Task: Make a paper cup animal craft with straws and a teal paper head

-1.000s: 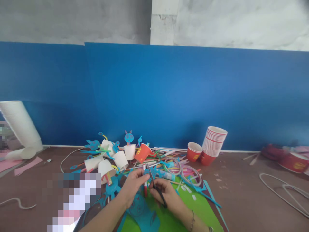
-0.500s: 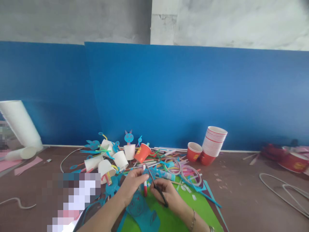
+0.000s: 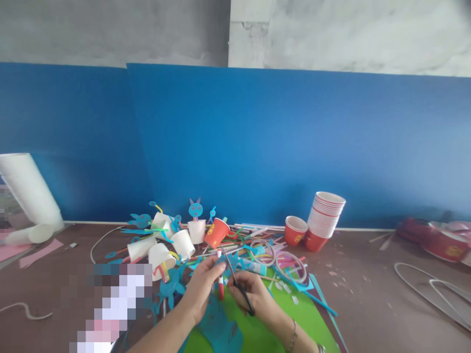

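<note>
My left hand (image 3: 200, 289) pinches a small piece of blue paper (image 3: 222, 260) between thumb and fingers. In my right hand (image 3: 255, 293) is a pair of scissors with black handles (image 3: 244, 297); their blades point up and away, at the edge of the blue paper. Between the two hands a red and white marker (image 3: 221, 288) stretches lengthwise, and I cannot tell whether it touches the left hand. Below them, a larger blue paper cutout with drawn lines (image 3: 221, 326) rests on a green sheet (image 3: 294, 326).
White paper cups (image 3: 183, 244) with blue paper figures lie at the left, by a red cup (image 3: 217, 232). Straws, pens and tape rolls (image 3: 291, 267) are heaped ahead. At the right stand a cup stack (image 3: 325, 218) and a white cable (image 3: 423, 289). A blue panel (image 3: 257, 147) rises behind.
My hands and the scissors stay almost in place, with the right hand shifted very slightly left. The whole view has moved a little.
</note>
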The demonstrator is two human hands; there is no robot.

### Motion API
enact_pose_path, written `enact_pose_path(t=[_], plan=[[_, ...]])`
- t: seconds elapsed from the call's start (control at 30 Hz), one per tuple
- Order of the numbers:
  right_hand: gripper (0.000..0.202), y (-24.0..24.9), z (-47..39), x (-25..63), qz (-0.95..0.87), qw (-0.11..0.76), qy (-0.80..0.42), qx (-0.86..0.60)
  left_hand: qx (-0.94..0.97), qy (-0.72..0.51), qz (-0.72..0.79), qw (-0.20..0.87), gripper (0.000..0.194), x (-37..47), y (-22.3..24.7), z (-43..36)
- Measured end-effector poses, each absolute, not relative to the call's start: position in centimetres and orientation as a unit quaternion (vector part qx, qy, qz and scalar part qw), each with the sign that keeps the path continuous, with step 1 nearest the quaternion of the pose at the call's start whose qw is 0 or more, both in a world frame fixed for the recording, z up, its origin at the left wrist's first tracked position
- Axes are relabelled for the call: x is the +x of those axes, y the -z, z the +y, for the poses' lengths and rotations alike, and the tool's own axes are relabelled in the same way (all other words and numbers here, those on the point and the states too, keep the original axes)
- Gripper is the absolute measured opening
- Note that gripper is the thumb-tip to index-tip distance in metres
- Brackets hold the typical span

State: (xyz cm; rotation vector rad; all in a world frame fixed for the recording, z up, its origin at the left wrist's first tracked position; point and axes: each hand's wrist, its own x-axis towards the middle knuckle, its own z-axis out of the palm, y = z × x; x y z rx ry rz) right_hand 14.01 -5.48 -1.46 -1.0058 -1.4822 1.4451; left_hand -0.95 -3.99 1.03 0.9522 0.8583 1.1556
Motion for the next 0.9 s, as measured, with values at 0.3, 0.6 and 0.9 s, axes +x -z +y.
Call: enact_pose_path(t=[0.3,0.6,0.9], plan=[[0.046,2.0,-5.4,14.0,-0.577,0.418,-0.583,-0.389,0.482,-0.481,0.395,0.617,0.023,-1.4,-0.1,-3.3],[0.034,1.0,-5.6,14.0,-0.603,0.425,-0.564,-0.372,0.477,-0.475,0.398,0.624,0.023,-1.5,-0.8,-3.2],[0.038,0.9,-5.6,14.0,-0.609,0.414,-0.557,-0.383,0.466,-0.464,0.403,0.636,0.028,-1.7,-1.7,-3.3]])
